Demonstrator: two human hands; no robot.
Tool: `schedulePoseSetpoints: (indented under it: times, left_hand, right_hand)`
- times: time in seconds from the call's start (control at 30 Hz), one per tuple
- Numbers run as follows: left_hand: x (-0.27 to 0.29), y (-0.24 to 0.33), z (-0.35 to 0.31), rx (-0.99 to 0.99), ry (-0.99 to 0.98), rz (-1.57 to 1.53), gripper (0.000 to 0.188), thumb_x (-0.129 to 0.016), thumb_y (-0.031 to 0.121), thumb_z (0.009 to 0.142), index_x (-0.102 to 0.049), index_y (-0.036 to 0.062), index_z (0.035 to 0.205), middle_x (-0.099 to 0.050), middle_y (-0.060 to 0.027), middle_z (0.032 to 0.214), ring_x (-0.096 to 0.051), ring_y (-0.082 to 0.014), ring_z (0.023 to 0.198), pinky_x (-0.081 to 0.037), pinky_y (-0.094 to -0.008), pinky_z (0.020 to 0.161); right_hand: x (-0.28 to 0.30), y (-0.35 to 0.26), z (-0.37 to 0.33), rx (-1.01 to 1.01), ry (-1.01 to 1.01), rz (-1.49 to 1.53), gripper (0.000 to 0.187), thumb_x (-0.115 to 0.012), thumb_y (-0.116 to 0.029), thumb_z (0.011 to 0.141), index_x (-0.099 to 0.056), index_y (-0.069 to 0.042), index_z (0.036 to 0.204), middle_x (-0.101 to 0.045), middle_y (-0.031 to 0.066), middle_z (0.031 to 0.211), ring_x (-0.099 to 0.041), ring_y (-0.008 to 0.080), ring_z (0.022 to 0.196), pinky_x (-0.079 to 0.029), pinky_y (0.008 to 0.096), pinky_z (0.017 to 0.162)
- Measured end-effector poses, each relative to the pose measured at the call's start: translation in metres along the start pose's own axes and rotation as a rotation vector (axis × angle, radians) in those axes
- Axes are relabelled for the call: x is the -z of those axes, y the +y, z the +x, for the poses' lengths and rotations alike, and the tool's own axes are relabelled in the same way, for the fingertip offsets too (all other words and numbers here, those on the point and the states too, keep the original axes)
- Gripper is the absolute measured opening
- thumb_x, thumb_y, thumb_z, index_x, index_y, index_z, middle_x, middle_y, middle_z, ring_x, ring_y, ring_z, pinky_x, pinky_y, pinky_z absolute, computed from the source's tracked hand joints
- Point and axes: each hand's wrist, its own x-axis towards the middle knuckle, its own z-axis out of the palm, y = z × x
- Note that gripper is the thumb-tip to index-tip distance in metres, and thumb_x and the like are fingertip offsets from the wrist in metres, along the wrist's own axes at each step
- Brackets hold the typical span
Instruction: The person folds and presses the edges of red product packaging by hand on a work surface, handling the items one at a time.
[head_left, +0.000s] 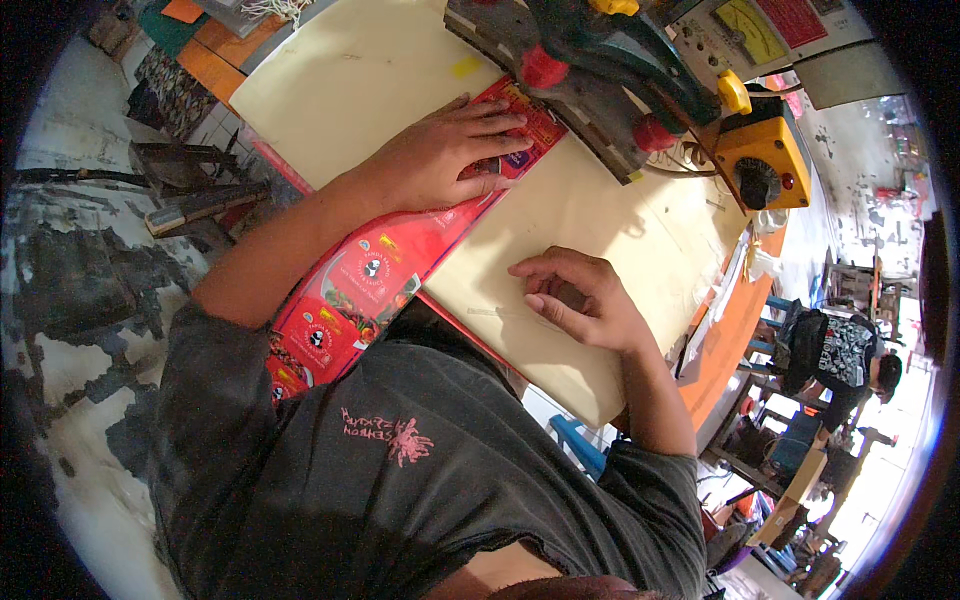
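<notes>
A long red printed plastic film strip runs from against my shirt across the near left part of the pale tabletop. Its far end reaches the edge of a dark bar-shaped machine with red knobs, which looks like a heat-sealing press. My left hand lies flat on the film close to that bar, fingers spread and pointing right. Over the bare tabletop, right of the film, is my right hand. Its fingers are half curled, with a gap between thumb and forefinger and nothing visible in them.
An orange control box with a black knob stands beyond the press, below a grey panel with a yellow meter. An orange board borders the right side. A person in dark clothes is far right. A blue chair part shows beneath the table.
</notes>
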Motion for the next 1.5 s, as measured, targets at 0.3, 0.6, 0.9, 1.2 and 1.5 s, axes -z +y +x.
schedulePoseSetpoints:
  times: [0.3,0.6,0.9,1.2,1.5]
  left_hand:
    - [0.005,0.001,0.001,0.003,-0.019,-0.066,0.060,-0.078,0.037,0.099,-0.064,0.0127,0.151,-0.058,-0.0145,0.160,-0.049,-0.0362,0.152,-0.032,-0.0545,0.132]
    - [0.008,0.023,-0.002,-0.018,-0.170,-0.088,0.063,-0.078,0.033,0.096,-0.062,0.0120,0.154,-0.052,-0.0119,0.167,-0.042,-0.0385,0.158,-0.026,-0.0563,0.134]
    - [0.010,0.030,-0.004,-0.192,-0.354,-0.155,0.066,-0.079,0.037,0.096,-0.062,0.0129,0.155,-0.051,-0.0129,0.168,-0.039,-0.0381,0.160,-0.023,-0.0553,0.135]
    - [0.009,0.039,0.013,-0.385,-0.391,-0.192,0.077,-0.080,0.038,0.094,-0.053,0.0122,0.161,-0.043,-0.0195,0.171,-0.040,-0.0405,0.159,-0.032,-0.0517,0.132]
    - [0.002,0.075,0.036,0.042,-0.166,-0.227,0.072,-0.077,0.044,0.099,-0.055,0.0041,0.155,-0.061,-0.0237,0.147,-0.061,-0.0446,0.133,-0.052,-0.0497,0.110]
  right_hand:
    - [0.001,-0.001,0.000,0.061,0.027,-0.038,0.029,-0.074,-0.012,0.102,-0.073,-0.001,0.129,-0.072,0.0102,0.100,-0.071,0.0180,0.093,-0.056,0.0317,0.082]
    - [0.007,0.014,-0.005,0.123,0.193,-0.142,0.022,-0.071,-0.012,0.100,-0.076,-0.001,0.118,-0.076,0.0153,0.104,-0.074,0.0256,0.086,-0.059,0.0368,0.081]
    - [0.029,0.023,-0.007,-0.073,0.658,-0.284,0.017,-0.072,-0.008,0.096,-0.070,0.000,0.110,-0.069,0.0161,0.093,-0.066,0.0243,0.073,-0.054,0.0385,0.069]
    - [0.034,0.030,-0.006,-0.065,0.715,-0.350,0.018,-0.073,-0.015,0.097,-0.073,0.000,0.106,-0.069,0.0217,0.102,-0.071,0.0401,0.093,-0.057,0.0460,0.082]
    - [0.037,0.042,-0.004,-0.100,0.700,-0.265,0.017,-0.070,-0.014,0.097,-0.074,0.000,0.104,-0.071,0.0211,0.100,-0.070,0.0393,0.086,-0.057,0.0447,0.080]
